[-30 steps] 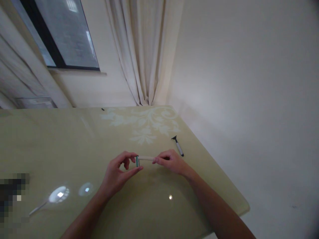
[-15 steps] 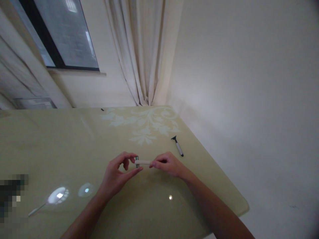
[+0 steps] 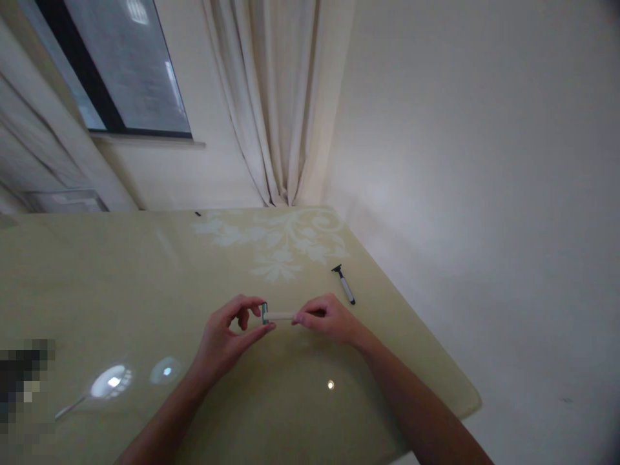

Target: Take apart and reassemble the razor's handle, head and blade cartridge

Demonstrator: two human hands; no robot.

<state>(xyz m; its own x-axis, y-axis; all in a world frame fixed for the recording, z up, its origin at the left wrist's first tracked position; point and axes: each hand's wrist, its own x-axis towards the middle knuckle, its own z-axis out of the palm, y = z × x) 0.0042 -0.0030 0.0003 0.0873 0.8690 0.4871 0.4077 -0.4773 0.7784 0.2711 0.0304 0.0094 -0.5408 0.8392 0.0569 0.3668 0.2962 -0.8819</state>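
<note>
The left hand [image 3: 227,337] pinches a small green, dark-rimmed cartridge [image 3: 264,309] between thumb and forefinger, its other fingers curled clear. The right hand [image 3: 335,319] grips one end of a pale stick [image 3: 281,316], whose other end overlaps the cartridge's face; whether they touch, I cannot tell. Both things are up off the table [image 3: 121,278], between the hands.

The likeliest trouble is the cartridge twisting: it is held only at its two ends, so a push from the stick off centre could pivot it or spring it loose. The stick, gripped at its far end, could also skid off towards the left thumb. If the cartridge has bare blades, too small to make out here, a slip could nick a finger. A dropped piece might slide on the glossy top. Beyond the right hand, a razor [image 3: 343,284] lies near the table's side edge; a careless backward swing could knock it off.
</note>
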